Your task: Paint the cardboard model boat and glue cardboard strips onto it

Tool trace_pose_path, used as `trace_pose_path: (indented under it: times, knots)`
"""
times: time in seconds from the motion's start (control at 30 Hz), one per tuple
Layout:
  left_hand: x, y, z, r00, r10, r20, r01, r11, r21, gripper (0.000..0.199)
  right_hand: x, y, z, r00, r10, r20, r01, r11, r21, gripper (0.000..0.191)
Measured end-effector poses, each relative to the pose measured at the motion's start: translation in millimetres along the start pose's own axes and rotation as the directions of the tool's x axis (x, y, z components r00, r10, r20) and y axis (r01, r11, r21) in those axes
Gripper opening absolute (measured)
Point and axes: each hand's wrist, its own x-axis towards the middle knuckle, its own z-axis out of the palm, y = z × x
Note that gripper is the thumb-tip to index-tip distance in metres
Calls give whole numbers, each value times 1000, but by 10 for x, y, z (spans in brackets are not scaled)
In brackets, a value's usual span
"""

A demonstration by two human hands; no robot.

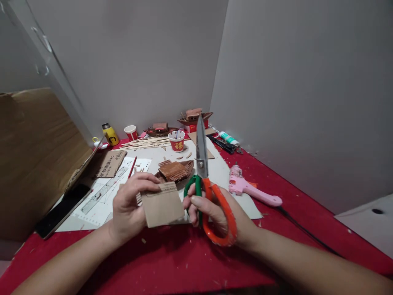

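My left hand grips a small piece of cardboard by its left side, fingers over the top edge. Scissors with one green and one orange handle are in my right hand, blades together and pointing upward. The scissors stand just right of the cardboard, which they are not cutting. Behind both hands a brown model boat rests on a pale board, its near side partly covered by the cardboard and my fingers.
A pink glue gun with a black cord lies at the right. Paper cups, thin wooden sticks and two more model boats stand behind. On the left are a phone, printed drawings and a large cardboard sheet.
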Motion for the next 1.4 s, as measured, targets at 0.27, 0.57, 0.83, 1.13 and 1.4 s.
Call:
trace_pose_path:
  times: [0.27,0.57,0.83,1.13,1.4]
  knots:
    - [-72,48,116,947,-320,17,317,928,-197,25,-23,-25,-4,999,13,-41,-13,1000,-10,48]
    - [-129,171,113,533,-712,456,800,249,-546,48,-75,-15,68,980,-191,-62,176,965,-196,42]
    - [-219,42,28,440,-659,610,878,173,-447,48,-47,74,51,965,-256,-62,214,901,-377,35]
    - [-277,93,-25,723,-580,375,690,599,-406,25,-30,71,69,979,-195,-64,160,919,-360,38]
    - [-350,-29,-78,945,183,272,-260,923,284,56,0,107,70,995,-92,-31,93,996,15,44]
